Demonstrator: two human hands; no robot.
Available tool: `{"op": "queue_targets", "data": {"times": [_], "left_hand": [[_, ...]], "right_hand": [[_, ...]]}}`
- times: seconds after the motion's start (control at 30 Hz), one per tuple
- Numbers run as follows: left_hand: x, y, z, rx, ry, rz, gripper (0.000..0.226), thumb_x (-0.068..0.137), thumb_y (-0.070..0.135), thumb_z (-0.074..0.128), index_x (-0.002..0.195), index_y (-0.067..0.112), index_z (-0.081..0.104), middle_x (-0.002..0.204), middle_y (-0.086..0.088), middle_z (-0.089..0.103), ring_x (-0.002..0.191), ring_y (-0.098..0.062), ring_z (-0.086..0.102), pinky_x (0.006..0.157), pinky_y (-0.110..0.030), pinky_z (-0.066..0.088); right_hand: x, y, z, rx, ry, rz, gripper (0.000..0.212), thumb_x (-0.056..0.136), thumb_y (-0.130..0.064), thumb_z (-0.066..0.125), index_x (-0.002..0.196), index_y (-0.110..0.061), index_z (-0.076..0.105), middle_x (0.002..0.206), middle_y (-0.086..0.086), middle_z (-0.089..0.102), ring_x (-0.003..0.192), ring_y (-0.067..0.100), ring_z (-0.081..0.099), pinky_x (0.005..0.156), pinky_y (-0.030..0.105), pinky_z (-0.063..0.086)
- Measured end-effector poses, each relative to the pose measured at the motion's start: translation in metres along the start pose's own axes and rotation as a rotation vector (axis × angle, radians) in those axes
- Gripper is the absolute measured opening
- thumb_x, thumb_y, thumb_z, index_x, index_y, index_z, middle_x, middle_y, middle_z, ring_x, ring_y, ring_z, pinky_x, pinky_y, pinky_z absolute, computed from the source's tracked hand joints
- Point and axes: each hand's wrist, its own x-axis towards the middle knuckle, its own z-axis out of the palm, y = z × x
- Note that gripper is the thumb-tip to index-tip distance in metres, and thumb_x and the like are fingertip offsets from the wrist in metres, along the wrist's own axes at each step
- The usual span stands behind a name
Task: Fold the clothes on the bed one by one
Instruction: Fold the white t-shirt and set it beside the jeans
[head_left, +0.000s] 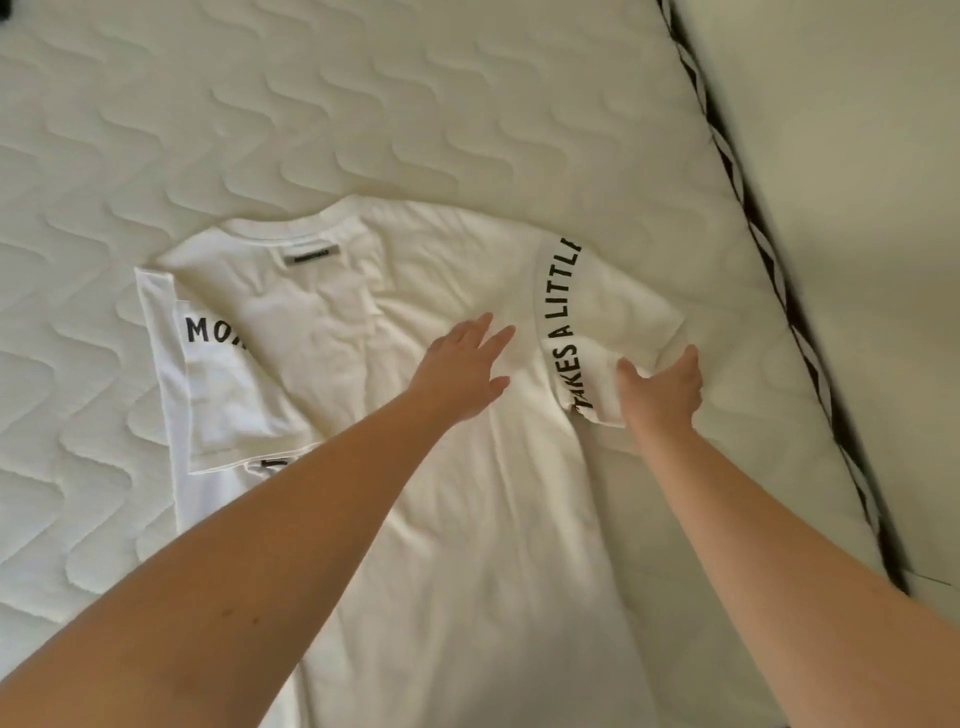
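White t-shirt (415, 467) is lying flat on the quilted mattress (311, 104), collar end away from the person, and its hem runs off the bottom of the shot so you can't see where it stops. The left hand (462, 369) is flat on the chest area, fingers straight and a bit spread, just pressing the fabric down. Right next to it, on its outer side, the right hand (662, 387) has the folded-over right sleeve (597, 322) gripped, thumb on top and the other fingers tucked under the cloth, so those fingertips are hidden. The black lettering there reads "TAKES A LITTL" and the rest wraps out of sight. Way off past the left hand, the other sleeve (223, 364) is already folded in, and only "MO" is readable before the shirt body covers it. The grey neck label (311, 255) is too blurry to read. Beyond the right hand, the mattress edge has a black-and-white trim (769, 260).
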Motion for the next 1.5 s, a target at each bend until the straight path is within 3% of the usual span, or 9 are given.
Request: {"op": "queue_targets", "data": {"times": [0.3, 0.37, 0.5, 0.7, 0.87, 1.0, 1.13, 1.3, 1.5], "left_hand": [[0.023, 0.008, 0.014, 0.11, -0.04, -0.029, 0.084, 0.096, 0.06, 0.042, 0.154, 0.037, -0.014, 0.163, 0.005, -0.022, 0.151, -0.021, -0.015, 0.123, -0.044, 0.003], [0.025, 0.01, 0.008, 0.108, -0.049, -0.032, 0.087, 0.093, 0.061, 0.047, 0.155, 0.038, -0.01, 0.164, 0.005, -0.018, 0.151, -0.022, -0.011, 0.121, -0.045, 0.006], [0.027, 0.011, 0.0, 0.123, -0.079, -0.031, 0.088, 0.092, 0.06, 0.051, 0.156, 0.038, -0.006, 0.165, 0.004, -0.013, 0.152, -0.023, -0.007, 0.12, -0.046, 0.011], [0.033, 0.01, -0.023, -0.034, -0.119, -0.045, 0.055, 0.104, 0.044, 0.035, 0.155, 0.04, 0.015, 0.165, 0.008, 0.006, 0.151, -0.022, 0.006, 0.117, -0.049, 0.021], [0.029, -0.005, -0.053, -1.065, 0.048, -0.27, 0.036, 0.106, 0.034, 0.038, 0.132, 0.021, 0.057, 0.13, -0.005, 0.063, 0.116, -0.022, 0.061, 0.1, -0.036, 0.045], [0.022, -0.022, -0.073, -1.548, 0.032, -0.437, 0.064, 0.1, 0.062, 0.027, 0.111, 0.015, 0.068, 0.109, -0.009, 0.074, 0.097, -0.024, 0.073, 0.083, -0.04, 0.059], [0.014, -0.044, -0.096, -1.549, -0.143, -0.379, 0.069, 0.087, 0.077, 0.039, 0.091, 0.021, 0.078, 0.094, -0.006, 0.076, 0.09, -0.023, 0.074, 0.068, -0.034, 0.059], [0.007, -0.074, -0.117, -1.199, -0.138, -0.442, 0.021, 0.091, 0.012, 0.058, 0.11, 0.008, 0.065, 0.113, -0.015, 0.071, 0.099, -0.028, 0.071, 0.078, -0.037, 0.058], [0.0, -0.111, -0.107, -0.916, -0.068, -0.629, 0.024, 0.094, 0.013, 0.048, 0.112, 0.007, 0.062, 0.103, -0.01, 0.07, 0.088, -0.024, 0.07, 0.079, -0.039, 0.06]], "right_hand": [[0.047, -0.004, -0.008, 0.583, -0.155, 0.211, 0.054, 0.081, -0.015, 0.079, 0.128, -0.005, 0.054, 0.114, 0.007, 0.063, 0.094, 0.02, 0.062, 0.084, 0.03, 0.049], [0.049, -0.011, -0.007, 0.517, -0.274, 0.203, 0.014, 0.083, -0.015, 0.076, 0.091, -0.009, 0.065, 0.097, 0.009, 0.07, 0.084, 0.023, 0.064, 0.077, 0.032, 0.052], [0.041, -0.025, -0.004, 0.191, -0.188, 0.022, 0.034, 0.084, -0.027, 0.072, 0.065, -0.013, 0.046, 0.065, 0.0, 0.05, 0.071, 0.024, 0.053, 0.065, 0.03, 0.042], [-0.001, -0.054, -0.02, 0.136, -0.025, -0.464, 0.013, 0.093, -0.017, 0.056, 0.096, -0.007, 0.048, 0.071, -0.001, 0.053, 0.064, 0.022, 0.05, 0.058, 0.029, 0.034], [-0.055, -0.073, -0.02, -0.092, 0.002, -0.829, 0.013, 0.096, -0.009, 0.051, 0.102, 0.001, 0.057, 0.057, 0.007, 0.042, 0.057, 0.038, 0.05, 0.056, 0.033, 0.028], [-0.1, -0.087, 0.002, -0.214, -0.073, -0.989, 0.029, 0.096, -0.013, 0.052, 0.123, -0.009, 0.062, 0.075, 0.015, 0.068, 0.07, 0.039, 0.064, 0.058, 0.034, 0.035], [-0.136, -0.099, 0.026, -0.23, -0.141, -1.048, 0.036, 0.093, -0.011, 0.057, 0.128, -0.01, 0.061, 0.081, 0.013, 0.071, 0.069, 0.036, 0.067, 0.057, 0.037, 0.046], [-0.166, -0.116, 0.05, -0.228, -0.138, -1.058, 0.028, 0.091, -0.008, 0.061, 0.118, -0.002, 0.064, 0.063, 0.013, 0.064, 0.052, 0.033, 0.062, 0.048, 0.03, 0.032], [-0.18, -0.107, 0.076, -0.242, -0.216, -1.07, 0.037, 0.1, -0.038, 0.045, 0.128, -0.016, 0.055, 0.089, 0.001, 0.066, 0.078, 0.023, 0.063, 0.057, 0.033, 0.039]]}}
